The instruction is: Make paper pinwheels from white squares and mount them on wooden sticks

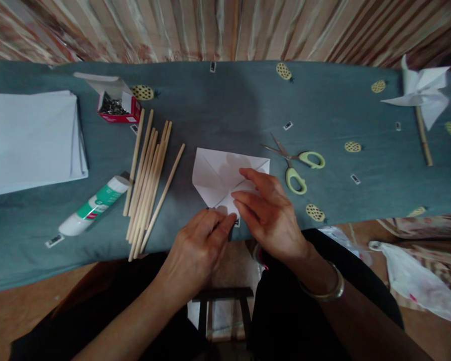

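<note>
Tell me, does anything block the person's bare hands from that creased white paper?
Nothing visible does: the left hand touches the near edge of the creased white paper, and the right hand is over its right part. The pale-green-handled metal scissors lie off to the right, clear of it.

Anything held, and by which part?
Left hand holds the creased white paper sheet by its near edge; whether the right hand grips it is unclear.

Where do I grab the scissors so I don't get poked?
Probably by the green handles, coming from the person's right. The scissors lie open, their bare blades pointing far and left, away from the handles.
</note>
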`<move>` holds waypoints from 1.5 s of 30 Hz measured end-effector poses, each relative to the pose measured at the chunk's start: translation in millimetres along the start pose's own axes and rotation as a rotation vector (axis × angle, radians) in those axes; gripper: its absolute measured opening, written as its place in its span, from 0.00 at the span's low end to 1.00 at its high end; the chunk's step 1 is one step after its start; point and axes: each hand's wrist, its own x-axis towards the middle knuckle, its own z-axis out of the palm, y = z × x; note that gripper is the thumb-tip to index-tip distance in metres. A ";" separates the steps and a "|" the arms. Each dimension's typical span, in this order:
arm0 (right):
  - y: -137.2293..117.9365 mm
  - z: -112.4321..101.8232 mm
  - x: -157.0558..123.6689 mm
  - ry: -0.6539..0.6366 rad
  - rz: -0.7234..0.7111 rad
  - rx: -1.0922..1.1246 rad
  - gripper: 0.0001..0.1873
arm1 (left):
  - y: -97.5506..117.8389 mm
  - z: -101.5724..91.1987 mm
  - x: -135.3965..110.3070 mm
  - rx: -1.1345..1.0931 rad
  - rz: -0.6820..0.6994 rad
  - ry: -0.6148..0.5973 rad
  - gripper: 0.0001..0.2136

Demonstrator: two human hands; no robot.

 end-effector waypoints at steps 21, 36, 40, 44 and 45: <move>0.6 5.2 -2.9 0.017 0.032 0.023 0.08 | 2.3 -0.5 -1.5 0.000 -0.018 -0.014 0.13; -1.4 9.7 -1.8 0.018 -0.120 -0.182 0.10 | 3.0 -2.7 1.8 -0.002 -0.034 -0.008 0.11; -4.0 11.2 -1.6 0.004 -0.097 -0.191 0.10 | 3.1 -2.8 2.4 -0.017 -0.046 -0.017 0.11; -8.0 12.4 -0.8 0.016 -0.044 -0.148 0.11 | 3.7 -3.5 3.5 -0.028 -0.051 -0.030 0.09; -8.5 12.9 -0.5 0.015 -0.034 -0.136 0.10 | 3.8 -3.8 3.5 -0.028 -0.052 -0.036 0.09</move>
